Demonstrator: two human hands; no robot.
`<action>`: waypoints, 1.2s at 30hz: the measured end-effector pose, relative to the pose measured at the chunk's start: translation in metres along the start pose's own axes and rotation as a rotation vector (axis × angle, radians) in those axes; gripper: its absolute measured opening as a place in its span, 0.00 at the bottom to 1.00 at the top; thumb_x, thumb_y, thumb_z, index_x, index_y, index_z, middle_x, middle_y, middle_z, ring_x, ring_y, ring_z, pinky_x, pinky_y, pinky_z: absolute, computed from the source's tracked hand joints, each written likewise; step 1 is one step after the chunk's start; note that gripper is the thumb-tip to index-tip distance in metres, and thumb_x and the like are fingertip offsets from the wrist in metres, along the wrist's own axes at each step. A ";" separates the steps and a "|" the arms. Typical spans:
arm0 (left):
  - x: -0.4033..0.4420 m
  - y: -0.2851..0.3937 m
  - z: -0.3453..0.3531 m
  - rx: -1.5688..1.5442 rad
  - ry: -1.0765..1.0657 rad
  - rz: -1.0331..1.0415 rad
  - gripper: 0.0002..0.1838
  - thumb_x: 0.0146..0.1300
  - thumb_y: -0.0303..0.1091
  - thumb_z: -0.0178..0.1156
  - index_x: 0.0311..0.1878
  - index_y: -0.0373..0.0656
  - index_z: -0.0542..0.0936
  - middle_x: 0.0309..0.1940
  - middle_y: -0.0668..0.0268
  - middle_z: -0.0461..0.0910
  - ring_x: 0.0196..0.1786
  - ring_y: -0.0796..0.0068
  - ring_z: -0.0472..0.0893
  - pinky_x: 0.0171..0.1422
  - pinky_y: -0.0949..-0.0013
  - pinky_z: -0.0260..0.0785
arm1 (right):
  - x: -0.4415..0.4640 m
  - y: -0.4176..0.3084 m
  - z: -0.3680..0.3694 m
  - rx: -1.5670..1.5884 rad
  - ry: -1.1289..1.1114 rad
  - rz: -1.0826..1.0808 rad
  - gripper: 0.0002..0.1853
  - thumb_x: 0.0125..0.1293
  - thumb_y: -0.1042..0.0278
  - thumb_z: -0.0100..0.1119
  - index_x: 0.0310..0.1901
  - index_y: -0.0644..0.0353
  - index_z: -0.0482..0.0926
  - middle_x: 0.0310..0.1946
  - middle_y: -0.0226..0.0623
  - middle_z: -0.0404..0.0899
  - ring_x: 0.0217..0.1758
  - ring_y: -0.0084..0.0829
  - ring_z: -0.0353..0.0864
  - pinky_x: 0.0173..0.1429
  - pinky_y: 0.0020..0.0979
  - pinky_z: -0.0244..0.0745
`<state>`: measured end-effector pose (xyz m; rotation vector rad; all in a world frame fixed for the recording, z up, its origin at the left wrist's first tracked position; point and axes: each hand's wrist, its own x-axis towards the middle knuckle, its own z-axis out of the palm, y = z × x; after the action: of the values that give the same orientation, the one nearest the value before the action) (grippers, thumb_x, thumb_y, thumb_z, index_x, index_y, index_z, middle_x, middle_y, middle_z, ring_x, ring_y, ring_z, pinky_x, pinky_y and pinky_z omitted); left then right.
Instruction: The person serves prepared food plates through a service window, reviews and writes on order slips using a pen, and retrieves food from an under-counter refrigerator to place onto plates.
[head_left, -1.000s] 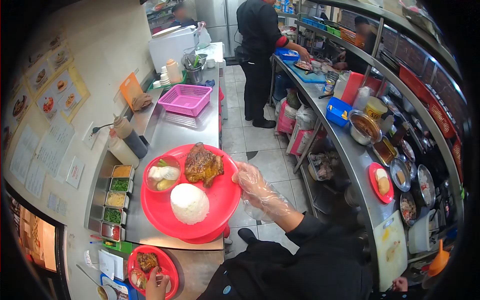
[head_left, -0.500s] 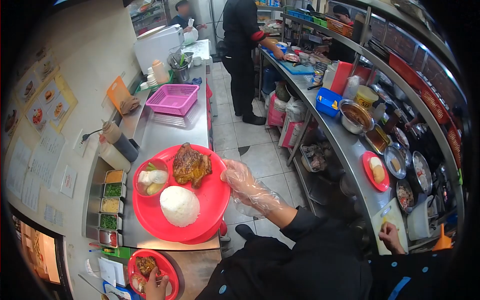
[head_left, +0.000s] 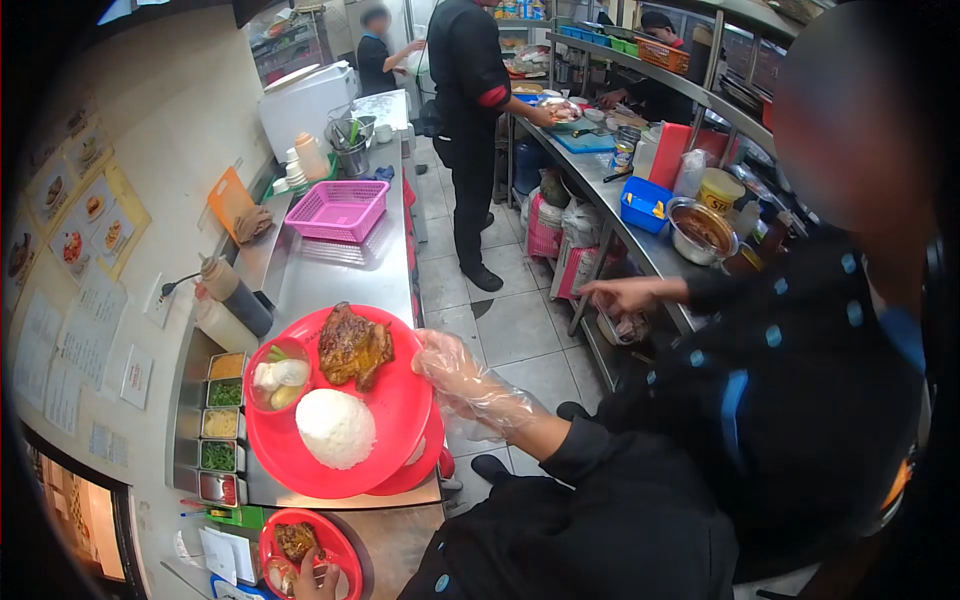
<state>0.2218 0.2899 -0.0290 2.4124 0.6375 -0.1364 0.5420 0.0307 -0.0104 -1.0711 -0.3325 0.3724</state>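
Note:
My right hand (head_left: 460,375), in a clear plastic glove, grips the right rim of a red plate (head_left: 390,430). On this plate are a piece of grilled chicken (head_left: 355,347), a mound of white rice (head_left: 336,428) and a small red bowl (head_left: 277,377) with pale chunks and green pieces. Another red plate (head_left: 425,462) shows partly beneath it. At the bottom, my bare left hand (head_left: 318,580) is closed on a smaller-looking red plate (head_left: 345,545) bearing grilled chicken (head_left: 296,540) and a small bowl; part of that hand is cut off by the frame.
A co-worker (head_left: 790,350) stands close on my right, one hand (head_left: 630,294) stretched forward. Another person (head_left: 470,130) works at the right counter. Along the left counter are metal topping tins (head_left: 221,424), squeeze bottles (head_left: 235,295) and a pink basket (head_left: 338,203).
The co-worker on the right has come forward into view, hand reaching out and body covering much of the right counter. The large plate in my right hand sits slightly lower and further left.

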 end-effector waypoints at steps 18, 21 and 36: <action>-0.030 0.049 0.010 -0.053 0.046 -0.132 0.23 0.62 0.41 0.56 0.60 0.46 0.69 0.52 0.58 0.73 0.49 0.65 0.75 0.55 0.66 0.66 | 0.002 -0.016 0.009 0.173 -0.032 0.073 0.19 0.58 0.71 0.50 0.51 0.70 0.69 0.29 0.26 0.72 0.29 0.15 0.70 0.34 0.17 0.68; -0.028 0.056 0.007 -0.051 0.015 -0.203 0.23 0.62 0.41 0.57 0.59 0.48 0.69 0.52 0.58 0.73 0.49 0.64 0.76 0.55 0.66 0.66 | 0.017 -0.008 -0.002 -0.047 -0.079 0.052 0.19 0.59 0.70 0.50 0.51 0.69 0.69 0.28 0.25 0.71 0.28 0.14 0.67 0.32 0.16 0.65; -0.025 0.064 0.003 -0.026 0.031 -0.179 0.24 0.62 0.37 0.57 0.60 0.45 0.67 0.49 0.55 0.74 0.45 0.63 0.77 0.50 0.65 0.69 | 0.012 -0.015 0.000 -0.048 -0.099 0.196 0.18 0.59 0.71 0.49 0.51 0.67 0.69 0.32 0.29 0.72 0.33 0.17 0.70 0.38 0.21 0.68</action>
<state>0.2304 0.2337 0.0103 2.3342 0.8647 -0.1645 0.5546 0.0295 0.0037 -1.1382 -0.3264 0.5957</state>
